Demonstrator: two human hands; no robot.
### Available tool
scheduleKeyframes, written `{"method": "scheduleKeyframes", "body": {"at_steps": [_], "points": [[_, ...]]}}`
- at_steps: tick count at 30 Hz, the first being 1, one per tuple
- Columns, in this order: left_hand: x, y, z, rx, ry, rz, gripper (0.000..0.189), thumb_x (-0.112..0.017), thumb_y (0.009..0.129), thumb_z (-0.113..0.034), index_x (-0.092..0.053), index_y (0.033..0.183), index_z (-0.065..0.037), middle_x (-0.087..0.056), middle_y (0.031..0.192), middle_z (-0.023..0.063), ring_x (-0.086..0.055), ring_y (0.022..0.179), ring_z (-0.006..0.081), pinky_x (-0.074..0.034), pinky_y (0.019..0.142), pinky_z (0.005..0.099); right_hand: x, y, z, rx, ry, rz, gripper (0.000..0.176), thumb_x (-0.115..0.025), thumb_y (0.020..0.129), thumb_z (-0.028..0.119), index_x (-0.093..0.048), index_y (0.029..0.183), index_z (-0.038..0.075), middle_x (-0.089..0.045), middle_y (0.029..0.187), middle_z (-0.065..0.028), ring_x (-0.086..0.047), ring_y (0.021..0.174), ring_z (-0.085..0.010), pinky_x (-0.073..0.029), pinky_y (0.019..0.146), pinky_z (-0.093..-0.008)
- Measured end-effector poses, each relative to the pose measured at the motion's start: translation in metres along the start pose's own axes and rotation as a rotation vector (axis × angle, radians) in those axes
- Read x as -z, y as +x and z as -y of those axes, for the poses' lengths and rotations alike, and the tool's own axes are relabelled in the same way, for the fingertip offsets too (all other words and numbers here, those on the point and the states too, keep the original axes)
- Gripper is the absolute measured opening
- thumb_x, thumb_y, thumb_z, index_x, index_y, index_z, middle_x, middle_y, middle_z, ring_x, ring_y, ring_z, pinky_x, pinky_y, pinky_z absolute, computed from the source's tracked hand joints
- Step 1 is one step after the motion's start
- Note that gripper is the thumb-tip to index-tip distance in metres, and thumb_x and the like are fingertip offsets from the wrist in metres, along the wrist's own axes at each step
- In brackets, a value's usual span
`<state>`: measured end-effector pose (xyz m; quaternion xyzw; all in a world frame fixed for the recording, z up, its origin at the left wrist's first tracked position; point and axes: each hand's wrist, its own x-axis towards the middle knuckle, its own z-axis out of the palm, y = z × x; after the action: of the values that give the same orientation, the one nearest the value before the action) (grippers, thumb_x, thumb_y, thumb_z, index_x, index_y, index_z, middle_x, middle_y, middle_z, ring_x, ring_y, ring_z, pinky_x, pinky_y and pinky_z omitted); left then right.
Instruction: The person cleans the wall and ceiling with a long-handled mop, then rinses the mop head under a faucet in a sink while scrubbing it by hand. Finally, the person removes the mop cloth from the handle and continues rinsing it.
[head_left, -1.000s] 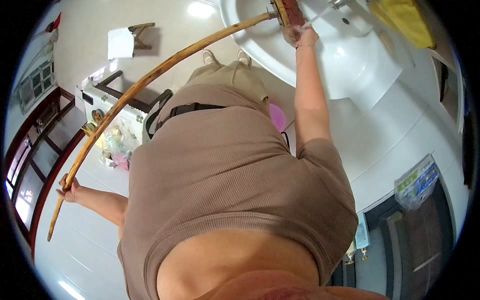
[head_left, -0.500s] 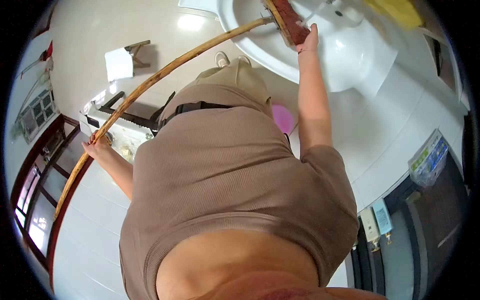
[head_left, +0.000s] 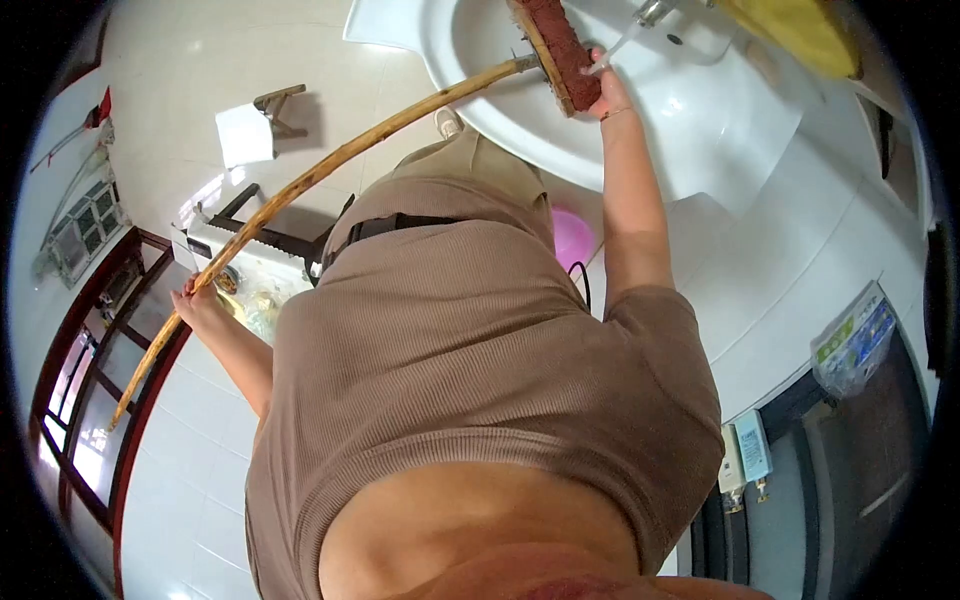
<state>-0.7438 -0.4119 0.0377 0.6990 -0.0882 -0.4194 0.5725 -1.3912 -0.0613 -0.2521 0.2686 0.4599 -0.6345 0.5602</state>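
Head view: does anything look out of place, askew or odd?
Yes: a bristly brush head lies in the white washbasin under the running tap, with the right hand on it. The left hand grips its wooden handle, which looks bowed, possibly from lens distortion.

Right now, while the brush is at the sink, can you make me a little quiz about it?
1. True or false: the brush head is over the white sink.
2. Which hand grips the long wooden handle? A) left B) right
3. Fill in: water from the tap runs down by the ____ hand.

Key:
1. True.
2. A, the left hand.
3. Right: the right hand is at the brush head.
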Motion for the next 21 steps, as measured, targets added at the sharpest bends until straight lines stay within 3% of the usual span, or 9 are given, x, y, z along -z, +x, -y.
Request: {"method": "scheduleKeyframes", "body": {"at_steps": [2,4,7,12,16,18,19,20,21], "points": [[0.006,-0.019,-0.001,0.079,-0.061,-0.058,0.049,-0.033,0.091,-0.043,-0.025,0.053,-0.013,-0.026,0.045,0.0008,-0.034,0.044,0.0175,-0.039,0.050,0.0343,0.011,0.013,-0.001,-0.088,-0.042,0.126,0.040,-0.057,0.079,0.042,-0.055,0.101,0.008,-0.057,0.090,-0.0105,-0.056,0.086,-0.0268,-0.047,0.074,-0.0417],[0.019,-0.011,-0.001,0.018,0.003,-0.114,0.049,-0.035,0.090,-0.043,-0.025,0.052,-0.014,-0.026,0.045,0.0009,-0.035,0.045,0.0177,-0.039,0.050,0.0347,0.003,0.019,-0.008,0.155,-0.240,-0.059,0.048,-0.055,0.082,0.040,-0.052,0.111,0.002,-0.057,0.103,-0.0109,-0.056,0.089,-0.0227,-0.047,0.071,-0.0396],[0.039,-0.014,-0.008,-0.019,-0.069,0.025,0.050,-0.038,0.089,-0.043,-0.024,0.051,-0.014,-0.026,0.044,0.0011,-0.035,0.045,0.0176,-0.039,0.050,0.0350,-0.018,0.001,-0.006,0.360,-0.514,-0.253,0.047,-0.057,0.082,0.038,-0.054,0.107,-0.001,-0.057,0.098,-0.0094,-0.055,0.082,-0.0164,-0.046,0.067,-0.0313],[0.049,-0.009,-0.009,-0.102,0.031,0.034,0.050,-0.039,0.088,-0.042,-0.024,0.050,-0.014,-0.026,0.044,0.0008,-0.035,0.044,0.0171,-0.039,0.050,0.0351,-0.021,-0.010,0.000,0.328,-0.452,-0.052,0.052,-0.059,0.079,0.042,-0.054,0.112,0.002,-0.056,0.104,-0.0083,-0.053,0.087,-0.0145,-0.044,0.072,-0.0301],[0.052,-0.002,-0.006,-0.174,0.116,0.041,0.050,-0.040,0.088,-0.042,-0.023,0.050,-0.014,-0.026,0.043,0.0005,-0.035,0.044,0.0167,-0.039,0.050,0.0352,-0.026,0.004,0.016,0.056,-0.323,0.087,0.052,-0.060,0.076,0.046,-0.055,0.105,0.004,-0.056,0.103,-0.0097,-0.056,0.082,-0.0236,-0.046,0.076,-0.0356],[0.055,-0.001,-0.006,-0.162,0.088,0.034,0.050,-0.040,0.088,-0.042,-0.023,0.049,-0.015,-0.026,0.043,0.0004,-0.035,0.044,0.0165,-0.038,0.050,0.0353,-0.033,0.010,0.023,0.173,-0.594,-0.059,0.050,-0.057,0.076,0.050,-0.058,0.102,0.007,-0.059,0.097,-0.0081,-0.057,0.082,-0.0240,-0.046,0.075,-0.0365],[0.052,-0.002,-0.006,-0.112,0.002,0.002,0.052,-0.040,0.088,-0.042,-0.021,0.048,-0.015,-0.025,0.042,-0.0008,-0.034,0.042,0.0154,-0.038,0.050,0.0353,-0.014,0.055,0.024,0.038,-0.973,-0.147,0.049,-0.051,0.080,0.049,-0.059,0.102,0.006,-0.061,0.091,-0.0127,-0.058,0.083,-0.0277,-0.044,0.077,-0.0369],[0.048,-0.006,-0.007,-0.109,-0.002,0.000,0.052,-0.040,0.088,-0.042,-0.021,0.048,-0.015,-0.025,0.042,-0.0008,-0.034,0.042,0.0154,-0.038,0.050,0.0353,0.003,0.083,0.015,0.040,-0.978,-0.148,0.049,-0.051,0.080,0.049,-0.059,0.102,0.006,-0.061,0.091,-0.0127,-0.058,0.083,-0.0277,-0.044,0.077,-0.0369],[0.044,-0.010,-0.009,-0.065,-0.050,0.007,0.052,-0.040,0.088,-0.043,-0.021,0.048,-0.016,-0.025,0.041,-0.0013,-0.034,0.042,0.0151,-0.038,0.050,0.0352,0.004,0.088,0.008,0.318,-1.176,-0.109,0.049,-0.047,0.082,0.048,-0.059,0.102,0.004,-0.061,0.089,-0.0164,-0.058,0.083,-0.0306,-0.043,0.078,-0.0378]]}}
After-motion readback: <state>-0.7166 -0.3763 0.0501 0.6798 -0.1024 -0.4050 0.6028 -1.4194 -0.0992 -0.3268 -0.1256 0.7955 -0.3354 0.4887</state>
